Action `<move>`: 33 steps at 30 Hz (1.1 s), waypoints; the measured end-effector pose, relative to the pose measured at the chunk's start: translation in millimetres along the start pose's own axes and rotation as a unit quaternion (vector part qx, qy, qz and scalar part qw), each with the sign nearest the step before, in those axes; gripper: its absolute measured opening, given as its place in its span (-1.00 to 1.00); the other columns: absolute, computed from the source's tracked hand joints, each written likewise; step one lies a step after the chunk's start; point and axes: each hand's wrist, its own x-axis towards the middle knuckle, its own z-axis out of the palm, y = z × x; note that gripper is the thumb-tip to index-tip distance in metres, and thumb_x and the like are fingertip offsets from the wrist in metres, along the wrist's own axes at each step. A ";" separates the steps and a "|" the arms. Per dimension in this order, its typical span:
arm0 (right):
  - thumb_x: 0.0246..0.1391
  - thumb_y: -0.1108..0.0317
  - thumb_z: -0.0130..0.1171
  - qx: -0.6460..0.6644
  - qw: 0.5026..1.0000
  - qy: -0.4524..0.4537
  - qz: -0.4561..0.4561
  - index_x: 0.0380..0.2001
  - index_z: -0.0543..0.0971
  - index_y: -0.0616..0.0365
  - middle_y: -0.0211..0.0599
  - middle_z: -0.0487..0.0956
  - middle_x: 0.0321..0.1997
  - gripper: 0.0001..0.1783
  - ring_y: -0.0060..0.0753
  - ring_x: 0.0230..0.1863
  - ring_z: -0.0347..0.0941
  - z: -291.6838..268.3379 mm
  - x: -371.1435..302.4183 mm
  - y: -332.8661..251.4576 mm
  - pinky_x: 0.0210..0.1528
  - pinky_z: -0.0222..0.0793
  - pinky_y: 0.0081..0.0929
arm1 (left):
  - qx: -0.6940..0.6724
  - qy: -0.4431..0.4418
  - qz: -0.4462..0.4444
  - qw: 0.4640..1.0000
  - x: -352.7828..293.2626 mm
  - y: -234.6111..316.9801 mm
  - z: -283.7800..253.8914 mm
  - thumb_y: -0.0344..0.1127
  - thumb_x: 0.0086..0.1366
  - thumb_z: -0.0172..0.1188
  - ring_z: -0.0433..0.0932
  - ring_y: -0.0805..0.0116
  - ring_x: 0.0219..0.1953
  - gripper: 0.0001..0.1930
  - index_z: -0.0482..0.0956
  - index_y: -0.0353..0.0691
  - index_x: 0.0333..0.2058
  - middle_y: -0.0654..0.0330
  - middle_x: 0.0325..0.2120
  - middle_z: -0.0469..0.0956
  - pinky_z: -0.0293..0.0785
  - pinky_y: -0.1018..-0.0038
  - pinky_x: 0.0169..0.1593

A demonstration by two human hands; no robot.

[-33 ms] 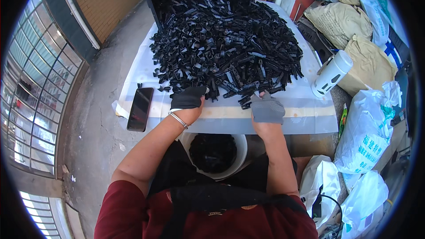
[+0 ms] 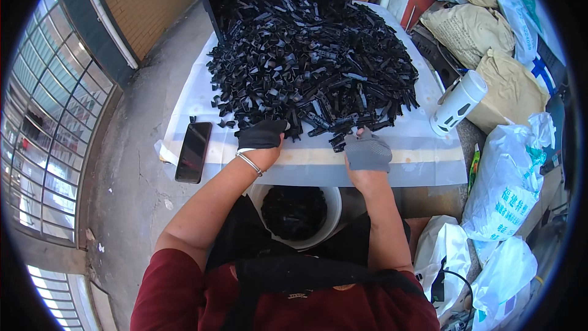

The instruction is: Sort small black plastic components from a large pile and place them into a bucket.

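Observation:
A big heap of small black plastic pieces [image 2: 306, 67] covers the white sheeted table [image 2: 422, 159]. At the heap's near edge rests my left hand [image 2: 262, 136], in a black fingerless glove, its fingers curled; whatever it holds is hidden. To its right, my right hand [image 2: 369, 149], in a grey fingerless glove, is also curled, thumb and fingers drawn together beside a few black pieces [image 2: 337, 141]. What lies inside its grip cannot be made out. Below the table edge, between my legs, stands a white bucket [image 2: 334, 211] with dark pieces in it.
A phone [image 2: 193, 152] lies at the table's left edge, and a white bottle [image 2: 459, 102] leans at the right. Full sacks [image 2: 503, 178] crowd the floor on the right. Behind the heap rises a dark open box [image 2: 210, 1]. A barred window [image 2: 55, 110] stands on the left.
Both hands stay at the near edge of the heap. My right hand has shifted very slightly left; nothing else visibly differs.

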 end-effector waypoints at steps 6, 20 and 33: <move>-0.15 0.34 0.09 0.050 0.995 0.063 -0.063 -0.35 0.52 0.18 -0.11 0.50 -0.29 -0.76 -0.11 -0.30 0.42 8.8 -4.4 -3.3 -0.30 0.32 -0.20 | 0.051 -0.026 0.034 0.998 3.1 -0.5 16.9 -0.22 0.05 0.12 0.49 0.11 -0.33 -0.76 0.50 -0.12 -0.28 0.10 -0.37 0.48 0.43 0.29 -0.24; 0.09 0.17 -0.06 0.243 0.969 -0.037 -0.018 -0.32 0.49 0.21 -0.02 0.50 -0.40 -0.69 -0.01 -0.34 0.42 5.8 -15.6 -52.2 -0.27 0.32 -0.19 | -0.018 -0.047 -0.062 0.997 -17.9 8.8 -7.1 -0.18 0.08 0.06 0.51 0.11 -0.40 -0.78 0.50 -0.18 -0.38 0.06 -0.48 0.52 0.42 0.30 -0.30; -0.09 0.11 0.14 0.193 0.980 0.007 -0.057 -0.36 0.51 0.17 -0.17 0.52 -0.41 -0.66 -0.11 -0.39 0.44 8.0 -14.4 -69.8 -0.33 0.33 -0.26 | -0.051 -0.070 -0.056 0.995 -19.6 15.0 -1.5 -0.25 0.01 0.09 0.50 0.09 -0.36 -0.79 0.49 -0.21 -0.38 0.05 -0.47 0.51 0.41 0.29 -0.26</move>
